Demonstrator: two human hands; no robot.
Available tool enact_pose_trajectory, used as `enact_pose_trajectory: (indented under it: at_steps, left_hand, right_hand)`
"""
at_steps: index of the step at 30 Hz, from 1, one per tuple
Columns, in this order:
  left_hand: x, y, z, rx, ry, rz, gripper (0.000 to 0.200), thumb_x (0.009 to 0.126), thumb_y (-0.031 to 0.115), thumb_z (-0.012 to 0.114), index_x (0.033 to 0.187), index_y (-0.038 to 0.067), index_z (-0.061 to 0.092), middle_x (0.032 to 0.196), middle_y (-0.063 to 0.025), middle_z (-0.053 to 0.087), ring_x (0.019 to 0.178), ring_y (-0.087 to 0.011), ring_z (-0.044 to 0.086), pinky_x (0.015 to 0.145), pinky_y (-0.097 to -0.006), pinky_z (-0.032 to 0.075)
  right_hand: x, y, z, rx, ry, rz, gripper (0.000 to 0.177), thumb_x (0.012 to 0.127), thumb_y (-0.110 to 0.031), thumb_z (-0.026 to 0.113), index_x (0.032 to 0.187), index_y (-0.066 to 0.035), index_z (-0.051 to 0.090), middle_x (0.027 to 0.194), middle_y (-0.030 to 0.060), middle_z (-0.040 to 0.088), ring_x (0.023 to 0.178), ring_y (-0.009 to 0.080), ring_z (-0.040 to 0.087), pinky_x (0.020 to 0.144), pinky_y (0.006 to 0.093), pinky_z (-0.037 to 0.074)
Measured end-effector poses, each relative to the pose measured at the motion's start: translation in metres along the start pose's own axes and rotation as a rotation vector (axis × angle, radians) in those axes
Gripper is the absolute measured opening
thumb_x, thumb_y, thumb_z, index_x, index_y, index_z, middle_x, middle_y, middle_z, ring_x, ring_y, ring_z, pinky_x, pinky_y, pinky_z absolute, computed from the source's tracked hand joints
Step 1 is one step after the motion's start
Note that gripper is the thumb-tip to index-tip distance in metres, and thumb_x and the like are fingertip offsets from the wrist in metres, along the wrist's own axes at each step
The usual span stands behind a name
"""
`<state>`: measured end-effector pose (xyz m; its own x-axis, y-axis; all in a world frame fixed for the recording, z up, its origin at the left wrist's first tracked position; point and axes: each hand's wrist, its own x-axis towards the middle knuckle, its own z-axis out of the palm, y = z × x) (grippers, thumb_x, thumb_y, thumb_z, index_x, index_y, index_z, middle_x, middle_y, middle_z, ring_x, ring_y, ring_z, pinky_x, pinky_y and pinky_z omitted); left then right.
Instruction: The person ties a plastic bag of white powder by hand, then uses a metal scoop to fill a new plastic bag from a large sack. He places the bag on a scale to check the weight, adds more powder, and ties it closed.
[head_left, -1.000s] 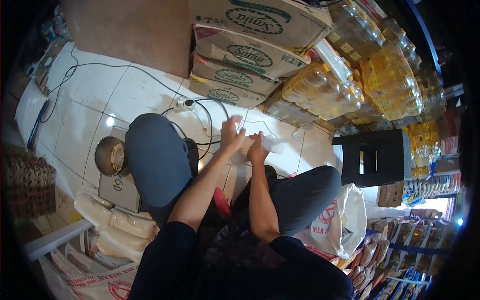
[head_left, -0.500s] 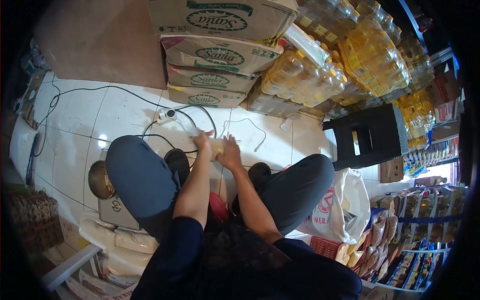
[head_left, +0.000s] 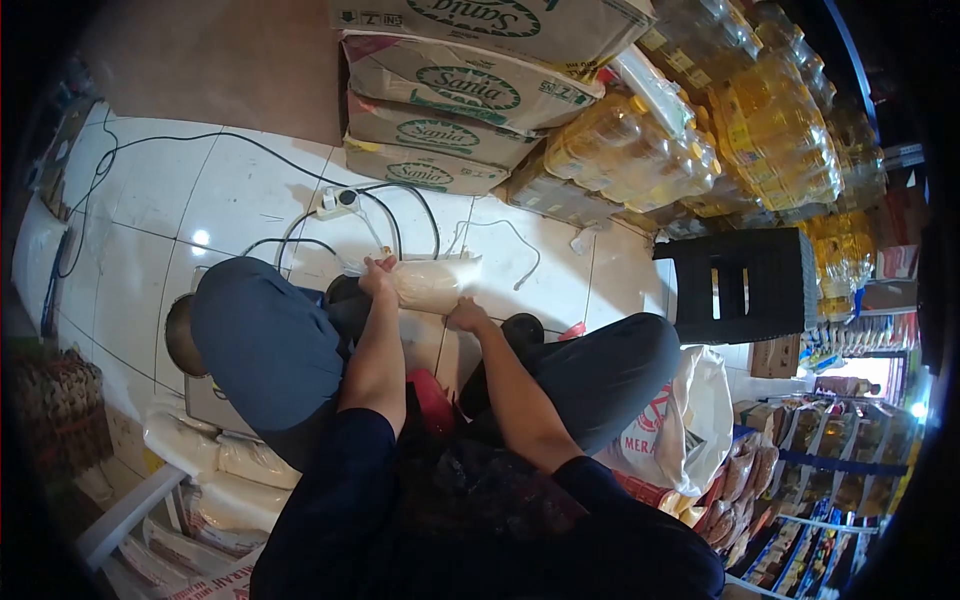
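Between my hands, above the tiled floor, is a clear plastic bag (head_left: 428, 284) filled with something pale, lying sideways. My left hand (head_left: 378, 277) is closed on the bag's left end, where the plastic is gathered. At the bag's lower right edge, my right hand (head_left: 467, 315) has its fingers curled against it. A white power socket (head_left: 338, 203) with a black plug sits on the floor just beyond the bag, with cables around it.
Stacked cartons (head_left: 468, 88) and wrapped oil bottles (head_left: 630, 150) stand ahead. A black stool (head_left: 738, 285) is on the right, above a white sack (head_left: 690, 420). A metal bowl (head_left: 183, 336) is beside my left knee. Packed pale bags (head_left: 240, 490) lie lower left.
The bag, earlier blurred and mostly covered between my hands, now shows lengthwise. My left hand has moved left and my hands are farther apart. The camera view has shifted slightly.
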<state>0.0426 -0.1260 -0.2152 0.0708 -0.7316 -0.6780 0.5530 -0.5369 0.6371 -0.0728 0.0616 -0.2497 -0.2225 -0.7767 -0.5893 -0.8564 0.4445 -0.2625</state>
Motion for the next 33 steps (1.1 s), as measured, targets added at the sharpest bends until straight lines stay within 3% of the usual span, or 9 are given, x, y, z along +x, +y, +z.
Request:
enact_pose_trajectory:
  at_steps: [6, 9, 11, 14, 17, 21, 24, 27, 33]
  left_hand:
    - [0.003, -0.002, -0.003, 0.012, 0.019, -0.075, 0.036, 0.096, 0.028, 0.041, 0.075, -0.001, 0.049, 0.076, -0.0246, 0.065, 0.066, -0.0314, 0.067, 0.067, -0.0361, 0.056]
    - [0.000, -0.002, -0.006, 0.027, -0.010, -0.023, 0.039, 0.097, 0.028, 0.039, 0.078, -0.004, 0.051, 0.077, -0.0256, 0.066, 0.069, -0.0315, 0.068, 0.068, -0.0356, 0.055]
    - [0.011, -0.009, -0.009, 0.056, -0.030, -0.055, 0.039, 0.098, 0.031, 0.036, 0.086, -0.003, 0.050, 0.082, -0.0244, 0.066, 0.075, -0.0311, 0.067, 0.074, -0.0365, 0.053]
    - [0.018, -0.009, -0.011, 0.075, -0.043, -0.091, 0.042, 0.099, 0.033, 0.033, 0.091, -0.004, 0.051, 0.086, -0.0231, 0.067, 0.077, -0.0291, 0.066, 0.078, -0.0359, 0.052]
    - [0.004, 0.000, -0.012, 0.162, -0.047, -0.045, 0.044, 0.100, 0.033, 0.033, 0.093, -0.005, 0.054, 0.087, -0.0227, 0.067, 0.076, -0.0266, 0.066, 0.079, -0.0335, 0.051]
    - [0.001, 0.003, -0.014, 0.183, -0.066, -0.021, 0.044, 0.100, 0.031, 0.033, 0.093, -0.006, 0.056, 0.088, -0.0219, 0.068, 0.077, -0.0239, 0.066, 0.080, -0.0307, 0.049]
    - [-0.001, 0.002, -0.013, 0.168, -0.038, -0.033, 0.044, 0.100, 0.030, 0.034, 0.092, -0.006, 0.057, 0.087, -0.0208, 0.068, 0.079, -0.0236, 0.066, 0.079, -0.0306, 0.049]
    - [-0.003, 0.008, -0.014, 0.151, -0.046, -0.080, 0.046, 0.100, 0.030, 0.035, 0.088, -0.007, 0.060, 0.086, -0.0192, 0.069, 0.078, -0.0228, 0.065, 0.077, -0.0307, 0.050]
    - [0.018, -0.023, -0.038, 0.176, -0.074, -0.042, 0.039, 0.097, 0.024, 0.040, 0.090, -0.005, 0.064, 0.087, -0.0155, 0.070, 0.075, -0.0207, 0.064, 0.076, -0.0302, 0.049]
  right_hand:
    - [-0.049, -0.094, -0.119, 0.418, 0.116, 0.210, 0.048, 0.076, -0.037, 0.059, 0.107, -0.001, 0.064, 0.103, 0.0200, 0.065, 0.097, 0.0336, 0.062, 0.087, 0.0393, 0.048]
    - [0.008, -0.063, -0.005, -0.010, 0.519, 0.019, 0.051, 0.072, -0.034, 0.063, 0.110, 0.001, 0.063, 0.106, 0.0214, 0.064, 0.104, 0.0336, 0.060, 0.089, 0.0375, 0.046]
    - [0.007, -0.062, -0.006, 0.073, 0.410, 0.012, 0.061, 0.075, -0.030, 0.061, 0.124, 0.005, 0.051, 0.124, 0.0255, 0.052, 0.121, 0.0349, 0.047, 0.101, 0.0361, 0.037]
    - [-0.040, -0.110, -0.154, 0.468, -0.416, 0.156, 0.072, 0.078, -0.026, 0.055, 0.137, 0.008, 0.030, 0.141, 0.0316, 0.028, 0.134, 0.0376, 0.027, 0.110, 0.0364, 0.025]
    - [-0.047, -0.137, -0.147, 0.543, -0.152, 0.026, 0.065, 0.080, -0.022, 0.051, 0.135, 0.007, 0.033, 0.140, 0.0318, 0.029, 0.133, 0.0390, 0.029, 0.109, 0.0375, 0.026]
    - [0.017, -0.113, -0.016, 0.190, 0.559, -0.096, 0.041, 0.081, -0.019, 0.050, 0.115, 0.000, 0.060, 0.114, 0.0244, 0.059, 0.114, 0.0373, 0.052, 0.099, 0.0393, 0.039]
    - [-0.016, -0.150, -0.119, 0.220, -0.103, 0.096, 0.042, 0.084, -0.022, 0.048, 0.120, -0.002, 0.056, 0.112, 0.0279, 0.058, 0.110, 0.0393, 0.054, 0.097, 0.0425, 0.041]
    - [-0.032, -0.175, -0.138, 0.386, 0.146, -0.008, 0.039, 0.084, -0.024, 0.050, 0.116, -0.002, 0.058, 0.108, 0.0276, 0.060, 0.104, 0.0412, 0.057, 0.092, 0.0435, 0.043]
    - [0.008, -0.148, -0.093, 0.421, 0.022, -0.209, 0.033, 0.079, -0.020, 0.053, 0.101, 0.002, 0.064, 0.103, 0.0269, 0.062, 0.101, 0.0402, 0.058, 0.088, 0.0421, 0.045]
